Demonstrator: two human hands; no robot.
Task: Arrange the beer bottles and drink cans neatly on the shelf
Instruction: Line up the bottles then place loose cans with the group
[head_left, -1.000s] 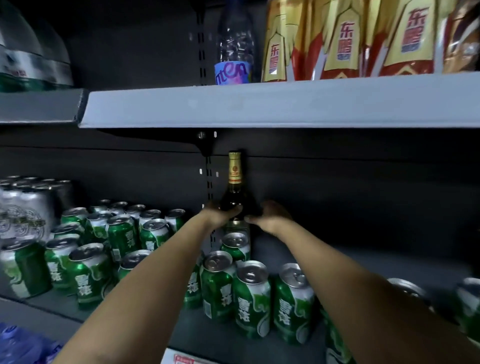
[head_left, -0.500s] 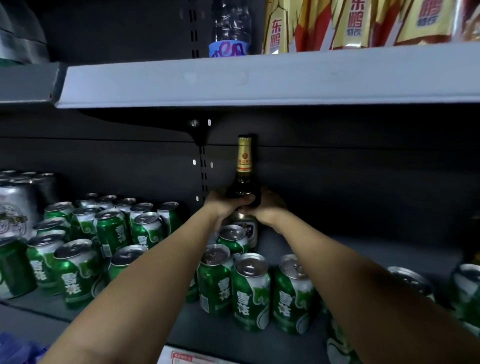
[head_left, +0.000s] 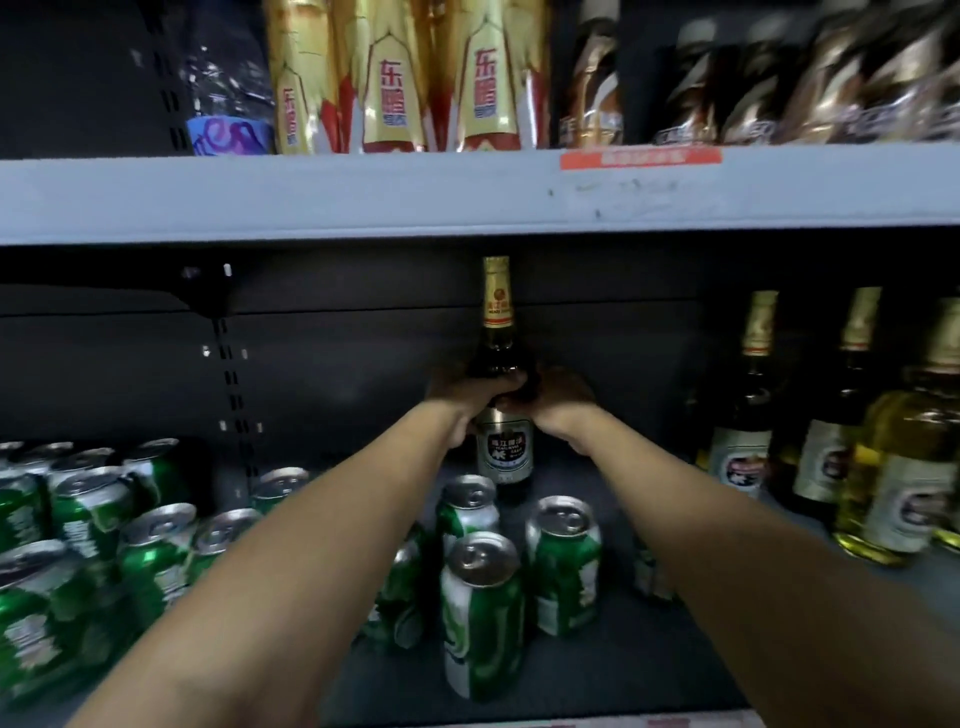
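Behind the cans (head_left: 480, 608), both hands (head_left: 470, 397) grip an upright beer bottle (head_left: 503, 452).

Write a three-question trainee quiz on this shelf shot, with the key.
1. True or false: both hands grip the dark beer bottle.
2. Where do the other beer bottles stand relative to it? A) left B) right C) on the shelf above
3. What colour are the cans in front of the held bottle?

Key: 1 true, the left hand and right hand wrap its shoulder; 2 B; 3 green.
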